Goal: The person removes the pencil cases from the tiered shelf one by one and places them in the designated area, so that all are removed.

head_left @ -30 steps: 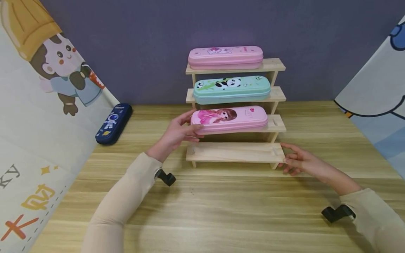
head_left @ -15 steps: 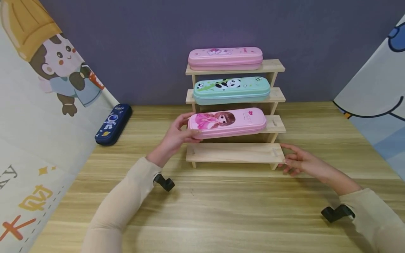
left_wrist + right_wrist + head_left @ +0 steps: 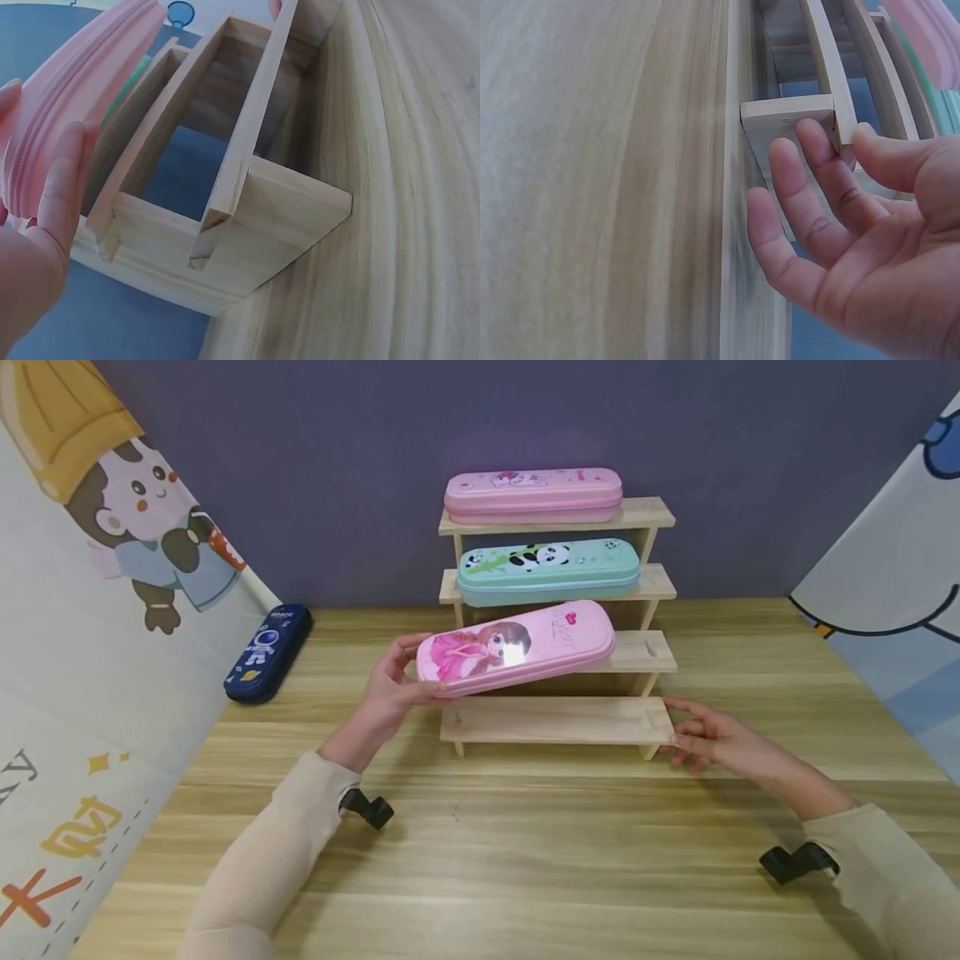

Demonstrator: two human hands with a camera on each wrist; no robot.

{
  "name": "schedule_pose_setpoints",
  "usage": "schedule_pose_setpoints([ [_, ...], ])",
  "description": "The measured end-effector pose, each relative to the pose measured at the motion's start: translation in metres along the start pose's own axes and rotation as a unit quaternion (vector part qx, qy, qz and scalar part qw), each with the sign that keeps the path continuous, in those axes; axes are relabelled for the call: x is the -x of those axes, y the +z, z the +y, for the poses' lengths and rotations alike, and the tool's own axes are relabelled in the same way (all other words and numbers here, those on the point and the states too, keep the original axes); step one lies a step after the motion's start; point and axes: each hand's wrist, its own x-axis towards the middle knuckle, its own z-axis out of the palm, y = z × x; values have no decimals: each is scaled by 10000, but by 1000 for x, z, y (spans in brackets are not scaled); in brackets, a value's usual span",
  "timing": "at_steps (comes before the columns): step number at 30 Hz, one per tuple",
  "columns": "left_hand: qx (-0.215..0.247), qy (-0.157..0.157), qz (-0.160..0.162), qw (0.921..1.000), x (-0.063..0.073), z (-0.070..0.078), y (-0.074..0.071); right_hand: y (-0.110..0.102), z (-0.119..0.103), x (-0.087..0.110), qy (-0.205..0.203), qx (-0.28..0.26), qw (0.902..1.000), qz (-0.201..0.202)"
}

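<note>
My left hand (image 3: 386, 693) grips the left end of a pink zip pencil case (image 3: 551, 639) printed with a long-haired girl. The case tilts with its right end higher, held in front of the third tier of a stepped wooden display rack (image 3: 555, 720). In the left wrist view, the thumb and fingers lie on opposite sides of the pink case (image 3: 90, 97). My right hand (image 3: 712, 739) holds the right end of the rack's lowest step. Seen from the right wrist, its thumb is at the step's edge (image 3: 829, 82) and the index finger reaches below.
On the rack's top tier lies another pink pencil case (image 3: 532, 497), and a mint-green panda pencil case (image 3: 551, 568) lies on the tier below. A navy astronaut pencil case (image 3: 268, 652) rests on the wood-grain table (image 3: 525, 860) at the left, beside a printed cloth (image 3: 75, 677).
My left hand has lifted the girl-print pencil case off the third tier and drawn it left and nearer, tilting it. The right hand stays at the lowest step.
</note>
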Motion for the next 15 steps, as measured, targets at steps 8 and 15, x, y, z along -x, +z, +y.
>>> schedule_pose_setpoints([
  [8, 833, 341, 170, 9958, 10, -3, -11, -1, -2, 0, 121, 40, 9999, -4],
  [15, 1423, 860, 225, 9858, 19, -4, -20, -1, -2, 1, 40, -38, 10000, -49],
])
